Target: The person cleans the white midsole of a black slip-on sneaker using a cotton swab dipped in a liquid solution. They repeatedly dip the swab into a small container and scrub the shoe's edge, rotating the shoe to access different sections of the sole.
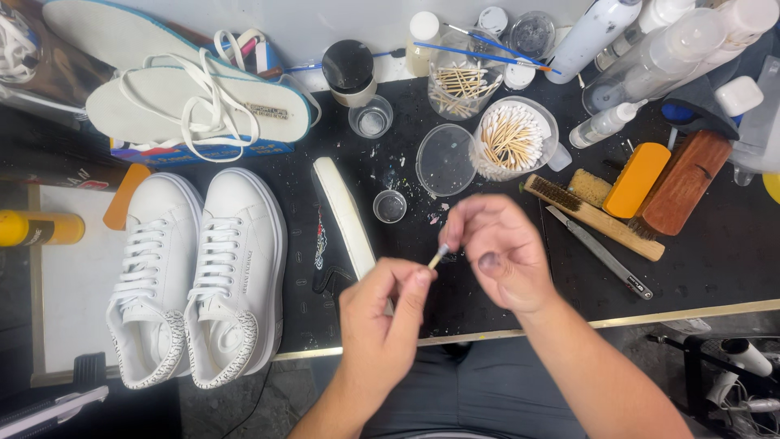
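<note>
At 9 o'clock a yellow can (pixel 36 228) lay on its side, well left of everything else. At 10 o'clock 2 insoles (pixel 195 102) sat stacked with loose white laces (pixel 207 106) over the top one. Below them, 7 to 8 o'clock, 2 white sneakers (pixel 199 276) stood side by side, toes up-frame, on the black mat (pixel 715 260). A long white sole strip (pixel 348 215) lay just right of them, tilted. At 6 o'clock the left hand (pixel 382 321) pinched the lower end of a cotton swab (pixel 437 258) between thumb and fingers, narrow grip. The swab sat dead center over the mat, tip up. The right hand (pixel 500 252), at 5 o'clock from center, closed its thumb and forefinger on the swab's tip, other fingers curled; dark stain on 1 fingertip. At 12 o'clock an open tub of swabs (pixel 512 138) stood by its clear lid (pixel 445 160), with a small clear cup (pixel 390 206) near the sole strip and a second jar of sticks (pixel 463 80) behind. At 2 to 3 o'clock: 2 wooden brushes (pixel 597 215), an orange block (pixel 636 179), a metal knife (pixel 601 252), and white spray bottles (pixel 650 49) up top.
</note>
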